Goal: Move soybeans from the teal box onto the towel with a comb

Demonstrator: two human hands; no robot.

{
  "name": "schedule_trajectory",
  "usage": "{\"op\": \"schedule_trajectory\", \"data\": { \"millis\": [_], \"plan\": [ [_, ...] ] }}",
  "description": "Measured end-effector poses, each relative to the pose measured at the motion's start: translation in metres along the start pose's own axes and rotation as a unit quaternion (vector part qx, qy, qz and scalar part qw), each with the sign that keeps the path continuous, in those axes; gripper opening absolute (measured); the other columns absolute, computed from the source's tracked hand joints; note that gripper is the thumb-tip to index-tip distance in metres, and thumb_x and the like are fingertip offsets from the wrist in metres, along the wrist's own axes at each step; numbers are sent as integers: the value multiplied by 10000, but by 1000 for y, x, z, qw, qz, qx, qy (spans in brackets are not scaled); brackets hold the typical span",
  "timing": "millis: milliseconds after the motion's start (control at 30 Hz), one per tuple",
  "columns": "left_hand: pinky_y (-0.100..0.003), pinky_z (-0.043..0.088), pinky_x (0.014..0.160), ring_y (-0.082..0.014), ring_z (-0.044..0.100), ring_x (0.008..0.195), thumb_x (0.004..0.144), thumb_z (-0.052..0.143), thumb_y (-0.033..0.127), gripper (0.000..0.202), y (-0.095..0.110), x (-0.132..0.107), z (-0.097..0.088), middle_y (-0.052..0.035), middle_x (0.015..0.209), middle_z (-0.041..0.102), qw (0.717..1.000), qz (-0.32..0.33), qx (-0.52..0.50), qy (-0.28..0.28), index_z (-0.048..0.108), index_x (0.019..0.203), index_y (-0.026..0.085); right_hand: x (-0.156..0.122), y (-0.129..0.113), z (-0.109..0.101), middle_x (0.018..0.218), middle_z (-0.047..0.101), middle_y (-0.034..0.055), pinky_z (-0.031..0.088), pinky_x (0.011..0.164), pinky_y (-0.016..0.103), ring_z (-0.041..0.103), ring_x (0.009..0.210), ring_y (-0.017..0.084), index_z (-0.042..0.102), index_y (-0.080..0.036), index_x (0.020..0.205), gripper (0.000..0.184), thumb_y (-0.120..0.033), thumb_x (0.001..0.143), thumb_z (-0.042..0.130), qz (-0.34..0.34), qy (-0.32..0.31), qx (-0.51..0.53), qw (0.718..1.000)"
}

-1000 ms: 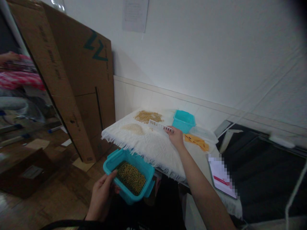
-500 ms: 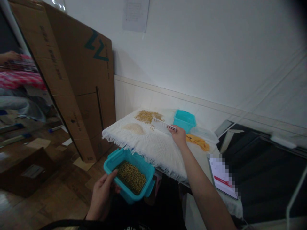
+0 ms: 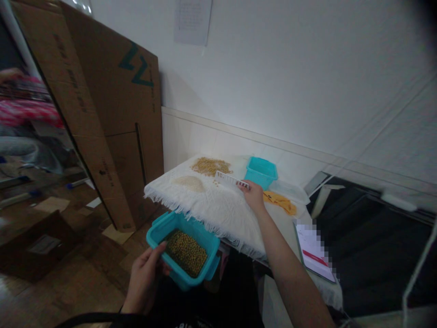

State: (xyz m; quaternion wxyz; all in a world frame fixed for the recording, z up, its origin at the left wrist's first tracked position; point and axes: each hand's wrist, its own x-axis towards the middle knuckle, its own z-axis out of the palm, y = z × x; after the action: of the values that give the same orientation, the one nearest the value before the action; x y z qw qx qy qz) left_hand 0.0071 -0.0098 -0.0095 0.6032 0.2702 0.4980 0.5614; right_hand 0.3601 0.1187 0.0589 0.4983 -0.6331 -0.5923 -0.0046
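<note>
My left hand (image 3: 145,278) grips the near corner of a teal plastic container (image 3: 184,248) filled with greenish beans, held below the table's front edge. My right hand (image 3: 253,195) is closed on a white comb-like scraper (image 3: 229,179) lying on a white fringed towel (image 3: 211,205). The scraper's far end sits beside a heap of tan beans (image 3: 210,166). A paler heap of fine grain (image 3: 190,183) lies to the left on the towel.
A second teal container (image 3: 261,171) stands at the back, with a clear lid (image 3: 290,190) and an orange cloth (image 3: 280,202) to its right. A notebook (image 3: 314,255) lies near the table's right edge. Large cardboard boxes (image 3: 112,114) lean at left. A dark surface (image 3: 375,246) is at right.
The scraper and my right hand have shifted slightly toward the tan bean heap, with a few beans pulled loose beside it. The left hand and container hold still.
</note>
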Motion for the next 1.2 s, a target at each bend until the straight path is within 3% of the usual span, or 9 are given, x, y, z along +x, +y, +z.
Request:
{"op": "schedule_trajectory", "data": {
  "millis": [400, 867, 1200],
  "plan": [
    [-215, 399, 398, -105, 493, 389, 581, 850, 495, 410, -1, 1, 0, 39, 422, 551, 1000, 1, 1, -4, 596, 537, 176, -4, -2, -6, 781, 752, 60, 440, 643, 289, 641, 692, 214, 773, -157, 913, 289, -359, 768, 625, 9, 24, -33, 999],
    [-216, 400, 387, -103, 483, 387, 585, 850, 485, 414, 1, 0, 0, 61, 420, 515, 1000, -3, -7, -3, 574, 532, 182, -1, -10, 13, 868, 774, 72, 496, 726, 317, 678, 771, 231, 790, -188, 894, 295, -411, 779, 634, -7, -40, 52, 998],
    [-228, 402, 390, -112, 488, 385, 570, 846, 494, 414, -2, 3, -1, 42, 414, 537, 1000, -2, 5, 4, 579, 533, 180, 2, -1, -10, 823, 772, 79, 497, 685, 328, 685, 739, 243, 795, -198, 836, 292, -448, 736, 682, -7, -72, 53, 996]
  ]
}}
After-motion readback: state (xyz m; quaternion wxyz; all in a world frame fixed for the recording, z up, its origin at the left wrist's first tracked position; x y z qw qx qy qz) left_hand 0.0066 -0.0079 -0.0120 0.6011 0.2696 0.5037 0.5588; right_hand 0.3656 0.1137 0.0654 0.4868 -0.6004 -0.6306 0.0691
